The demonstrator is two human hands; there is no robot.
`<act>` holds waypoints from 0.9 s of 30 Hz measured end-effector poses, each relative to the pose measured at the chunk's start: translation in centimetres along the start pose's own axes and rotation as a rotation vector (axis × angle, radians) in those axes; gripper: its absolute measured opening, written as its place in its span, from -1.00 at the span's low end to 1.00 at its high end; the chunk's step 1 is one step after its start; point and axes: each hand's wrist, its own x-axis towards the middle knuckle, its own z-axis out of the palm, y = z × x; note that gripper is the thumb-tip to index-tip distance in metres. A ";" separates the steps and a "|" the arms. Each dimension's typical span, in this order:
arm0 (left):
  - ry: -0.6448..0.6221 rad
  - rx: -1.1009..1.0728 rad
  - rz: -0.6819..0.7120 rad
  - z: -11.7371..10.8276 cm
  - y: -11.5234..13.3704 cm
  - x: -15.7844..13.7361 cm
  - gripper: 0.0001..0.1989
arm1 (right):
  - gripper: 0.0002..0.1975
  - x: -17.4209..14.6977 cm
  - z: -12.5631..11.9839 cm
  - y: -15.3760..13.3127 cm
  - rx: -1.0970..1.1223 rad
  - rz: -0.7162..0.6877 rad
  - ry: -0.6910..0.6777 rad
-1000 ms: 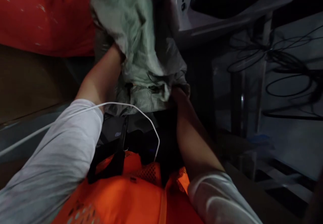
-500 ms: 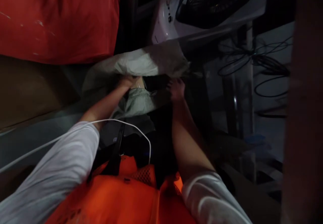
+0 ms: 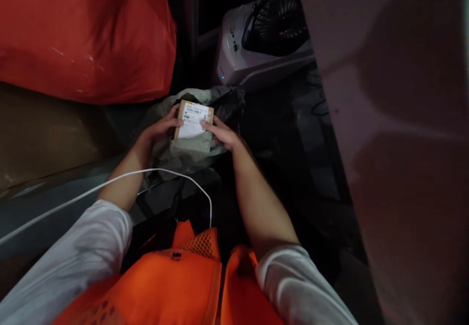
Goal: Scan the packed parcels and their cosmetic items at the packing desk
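While the head view is dim, both hands show clearly w/ one small cardboard box between them, held up over a crumpled grey-green sack at mid-frame. Left hand has its fingers curled onto the box's left edge, thumb on top; right hand pinches the right edge, fingertips on the white shipping label. Box is tilted so the label faces up toward the camera, prob. so the print can be read. Two-sided grip keeps it level and steady.

Sack lies slumped just below and behind the box, its mouth loose, touching the undersides of both hands; a dark fold of it sits to the far right of the box. Looks like the box rests partly on the sack, though contact can't be told for sure.

Counts: 1 box, 1 label, 1 sack, 2 hands. One white cable arcs across the near left, over the left forearm, and drops toward the orange vest at the near edge. Far right of the sack stands 1 white appliance w/ a black fan grille, a small blue light on its front. Far left: 1 big red bag sitting on a brown surface. Right side is filled by a pale blurred panel, too close to identify.
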 end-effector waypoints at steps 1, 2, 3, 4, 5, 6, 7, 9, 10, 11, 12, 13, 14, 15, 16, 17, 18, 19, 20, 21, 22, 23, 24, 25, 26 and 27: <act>-0.058 -0.054 0.047 -0.3 0.8 -1.7 0.03 | -0.34 -0.7 0.3 -0.5 0.075 -0.016 -0.054; -0.105 -0.074 0.091 -0.4 1.5 -3.3 0.10 | -0.29 -1.5 0.4 -1.0 0.135 -0.048 -0.098; -0.131 -0.093 0.141 -0.3 2.1 -4.7 0.14 | -0.25 -2.6 0.4 -1.5 0.173 -0.097 -0.137; -0.140 -0.132 0.202 0.0 2.6 -5.9 0.15 | -0.20 -3.8 0.2 -1.9 0.196 -0.153 -0.177; -0.137 -0.199 0.263 0.5 2.9 -6.9 0.13 | -0.14 -5.3 -0.1 -2.3 0.197 -0.208 -0.212; -0.130 -0.287 0.315 1.1 3.0 -7.7 0.08 | -0.08 -6.8 -0.4 -2.8 0.168 -0.257 -0.224; -0.128 -0.389 0.341 1.9 2.9 -8.3 0.01 | -0.03 -8.5 -0.5 -3.4 0.109 -0.300 -0.206; -0.155 -0.595 0.288 3.7 2.3 -8.7 -0.14 | 0.01 -11.8 -0.4 -4.4 -0.060 -0.394 -0.107; -0.177 -0.676 0.217 4.7 1.9 -8.8 -0.20 | 0.00 -13.3 0.0 -4.9 -0.149 -0.448 -0.051; -0.199 -0.739 0.133 5.7 1.4 -8.8 -0.24 | -0.02 -14.7 0.4 -5.2 -0.233 -0.497 -0.008; -0.215 -0.787 0.054 6.6 0.9 -8.8 -0.28 | -0.03 -15.8 0.9 -5.5 -0.313 -0.530 0.013; -0.222 -0.822 -0.005 7.4 0.5 -8.8 -0.31 | -0.04 -16.8 1.3 -5.7 -0.393 -0.537 0.017; -0.222 -0.844 -0.037 8.0 0.2 -8.8 -0.35 | -0.02 -17.7 1.6 -5.9 -0.473 -0.509 0.014; -0.220 -0.854 -0.046 8.5 0.0 -9.0 -0.38 | 0.03 -18.4 1.8 -6.0 -0.553 -0.454 0.008; -0.220 -0.857 -0.038 8.8 -0.1 -9.2 -0.40 | 0.08 -19.0 1.8 -6.2 -0.627 -0.385 0.004; -0.228 -0.853 -0.021 9.0 0.0 -9.4 -0.41 | 0.13 -19.6 1.7 -6.4 -0.694 -0.322 0.000; -0.240 -0.843 0.002 9.1 0.3 -9.6 -0.41 | 0.17 -20.1 1.6 -6.8 -0.749 -0.273 -0.002; -0.259 -0.829 0.022 9.1 0.6 -9.9 -0.40 | 0.18 -20.6 1.4 -7.2 -0.793 -0.246 0.001; -0.280 -0.816 0.039 9.2 1.0 -10.2 -0.39 | 0.17 -21.0 1.3 -7.8 -0.826 -0.248 0.009; -0.296 -0.806 0.057 9.3 1.5 -10.4 -0.39 | 0.14 -21.4 1.2 -8.3 -0.853 -0.273 0.025; -0.302 -0.799 0.079 9.4 1.9 -10.6 -0.39 | 0.10 -21.7 1.1 -8.9 -0.875 -0.310 0.043; -0.300 -0.795 0.104 9.6 2.3 -10.8 -0.39 | 0.06 -22.0 1.1 -9.4 -0.895 -0.347 0.056; -0.294 -0.792 0.127 9.7 2.5 -10.8 -0.38 | 0.00 -22.2 1.1 -9.7 -0.911 -0.371 0.061; -0.284 -0.790 0.146 9.8 2.6 -10.7 -0.38 | -0.06 -22.4 1.1 -10.0 -0.922 -0.376 0.055; -0.262 -0.787 0.165 9.8 2.5 -10.4 -0.37 | -0.12 -22.7 1.0 -10.2 -0.921 -0.369 0.043; -0.226 -0.776 0.171 9.7 2.3 -10.0 -0.37 | -0.17 -22.9 0.9 -10.3 -0.904 -0.362 0.039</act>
